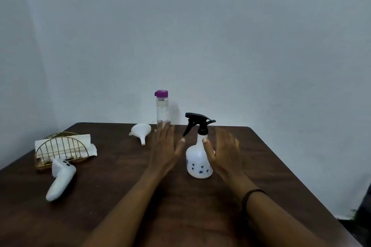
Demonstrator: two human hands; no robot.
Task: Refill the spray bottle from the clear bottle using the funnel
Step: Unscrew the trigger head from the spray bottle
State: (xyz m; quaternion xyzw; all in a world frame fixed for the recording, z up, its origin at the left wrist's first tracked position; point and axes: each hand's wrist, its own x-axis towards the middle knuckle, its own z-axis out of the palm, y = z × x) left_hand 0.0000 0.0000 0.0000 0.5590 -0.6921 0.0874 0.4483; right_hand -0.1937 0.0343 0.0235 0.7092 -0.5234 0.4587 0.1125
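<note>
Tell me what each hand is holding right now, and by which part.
Nothing is held. The left hand and right hand are open with straight fingers, on either side of the spray bottle, gripping nothing.

The spray bottle (199, 158) stands on the counter (112, 182) at the frame's centre, between the left hand (165, 149) and right hand (223, 151). Behind it, toward the upper left, stands the clear bottle (162, 111), the funnel (141, 131) lying just left of it. At far left sits a napkin holder (60, 149), a controller (60, 179) before it.
</note>
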